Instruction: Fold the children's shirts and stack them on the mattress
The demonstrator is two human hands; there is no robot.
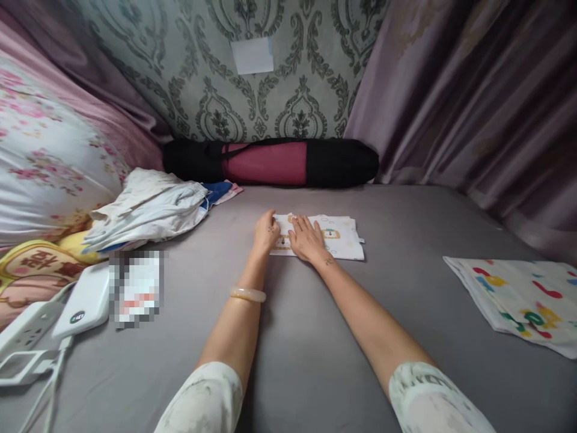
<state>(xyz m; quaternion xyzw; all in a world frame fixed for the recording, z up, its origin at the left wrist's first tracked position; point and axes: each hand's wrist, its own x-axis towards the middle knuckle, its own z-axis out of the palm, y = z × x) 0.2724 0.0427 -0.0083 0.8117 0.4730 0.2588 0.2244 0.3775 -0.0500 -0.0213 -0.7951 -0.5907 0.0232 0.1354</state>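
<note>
A white cloth (pixel 345 240) with yellow and green printed figures lies folded into a flat rectangle on the grey bed sheet. My left hand (pixel 267 233) is at its left edge, fingers curled and closed on the cloth, their tips partly hidden. Flat on top of the cloth, near its middle, rests my right hand (pixel 307 238) with its fingers stretched out. A small tag sticks out from the cloth's right edge. A pale bangle (pixel 248 294) sits on my left forearm.
At right lies a folded cloth with colourful prints (pixel 527 300). A crumpled pile of clothes (pixel 153 207), a white power bank (pixel 85 297) and a power strip (pixel 29 331) with cables are at left. A black and red long bag (pixel 265 163) lies along the wall.
</note>
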